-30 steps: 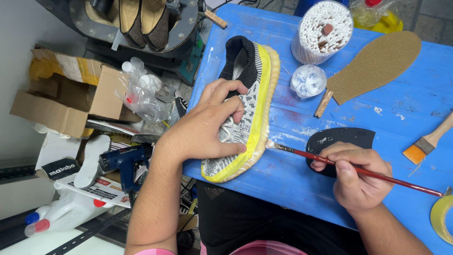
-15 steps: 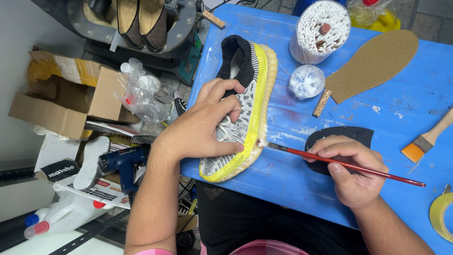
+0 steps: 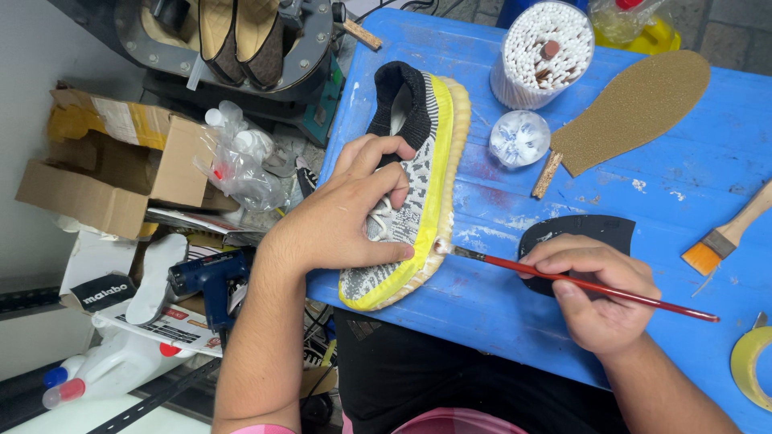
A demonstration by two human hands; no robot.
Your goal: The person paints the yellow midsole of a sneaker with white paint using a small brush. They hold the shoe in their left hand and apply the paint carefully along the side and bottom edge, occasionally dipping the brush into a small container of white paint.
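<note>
Pressing down on the shoe (image 3: 418, 185), the left hand (image 3: 346, 217) clamps it on its side against the blue surface (image 3: 498, 297). Just right of it, the right hand (image 3: 599, 293) pinches a red brush (image 3: 579, 281), bristles touching the sole's edge. A black piece (image 3: 583, 233) lies under that hand.

A paint-scuffed blue table (image 3: 515, 313) stood beside a white wall (image 3: 32, 48); below lay an open cardboard box (image 3: 104, 165) amid floor clutter.
</note>
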